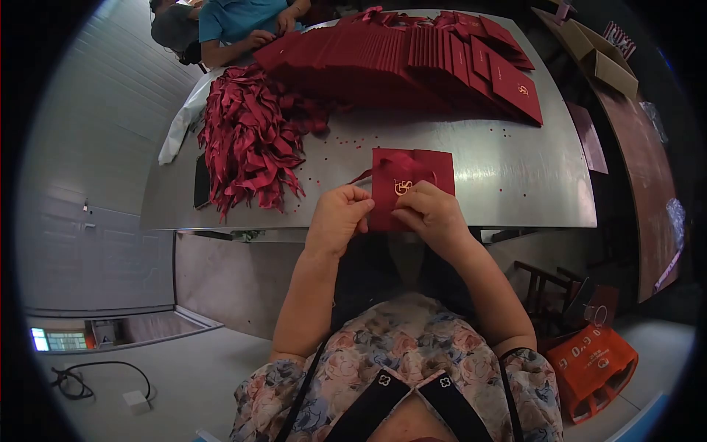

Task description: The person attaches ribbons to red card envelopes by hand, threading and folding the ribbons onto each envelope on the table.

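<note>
A small dark red paper gift bag [387,210] with gold lettering is at the table's near edge, between my hands. A red ribbon [401,160] loops across its upper part, and a ribbon end sticks out at its left side. My left hand [340,217] is closed, thumb and fingertips pinched at the bag's left edge. Over the bag's lower right front my right hand [433,215] is closed too, fingers bent and tips together. What lies between those right fingertips is hidden.
A tangled heap of red ribbons [250,140] lies left on the metal table [456,210]. Behind, red bags [368,62] stand in a long row. A co-worker in a blue top [232,26] handles them. An orange bag [593,365] is on the floor at right.
</note>
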Action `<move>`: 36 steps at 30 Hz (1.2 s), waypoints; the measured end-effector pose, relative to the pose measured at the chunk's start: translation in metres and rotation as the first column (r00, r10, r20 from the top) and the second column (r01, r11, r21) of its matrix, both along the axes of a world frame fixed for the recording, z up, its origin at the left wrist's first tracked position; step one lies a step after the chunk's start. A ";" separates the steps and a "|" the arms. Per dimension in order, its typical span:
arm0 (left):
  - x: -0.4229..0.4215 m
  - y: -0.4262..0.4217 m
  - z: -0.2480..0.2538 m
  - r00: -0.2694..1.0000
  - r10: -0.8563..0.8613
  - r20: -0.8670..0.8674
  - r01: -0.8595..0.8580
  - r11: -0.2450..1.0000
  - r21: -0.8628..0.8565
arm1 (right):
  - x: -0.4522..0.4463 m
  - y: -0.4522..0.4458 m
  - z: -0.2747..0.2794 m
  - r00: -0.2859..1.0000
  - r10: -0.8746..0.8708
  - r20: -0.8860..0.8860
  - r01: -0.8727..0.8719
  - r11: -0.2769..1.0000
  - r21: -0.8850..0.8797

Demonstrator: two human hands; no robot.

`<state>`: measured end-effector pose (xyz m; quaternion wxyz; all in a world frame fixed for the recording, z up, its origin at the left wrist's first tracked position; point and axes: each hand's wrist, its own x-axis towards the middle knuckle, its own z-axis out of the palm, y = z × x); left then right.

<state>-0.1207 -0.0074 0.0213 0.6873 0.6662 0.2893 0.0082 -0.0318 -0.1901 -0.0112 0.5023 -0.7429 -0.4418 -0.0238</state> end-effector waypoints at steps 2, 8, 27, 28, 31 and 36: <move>-0.002 0.005 -0.005 1.000 0.008 0.016 -0.007 0.999 -0.051 | 0.002 -0.004 -0.001 0.997 0.039 -0.071 -0.041 0.999 -0.025; 0.003 0.003 -0.015 0.992 0.071 0.100 -0.051 0.981 -0.187 | 0.006 -0.007 0.000 0.994 0.081 -0.071 -0.081 0.997 0.003; 0.000 0.006 -0.007 0.994 0.018 0.109 0.023 0.934 -0.357 | 0.006 0.001 0.006 0.987 0.006 -0.162 0.007 0.997 0.081; -0.001 0.007 -0.007 0.994 0.020 0.109 0.020 0.934 -0.357 | 0.005 0.002 0.006 0.988 -0.015 -0.152 0.029 0.995 0.092; -0.002 0.010 -0.007 0.994 -0.005 0.107 0.040 0.943 -0.330 | 0.006 0.004 0.008 0.982 -0.030 -0.185 0.048 0.995 0.091; -0.003 0.012 -0.004 0.994 0.033 0.109 0.008 0.935 -0.354 | 0.006 0.001 0.022 0.773 0.178 -0.609 -0.004 0.961 0.276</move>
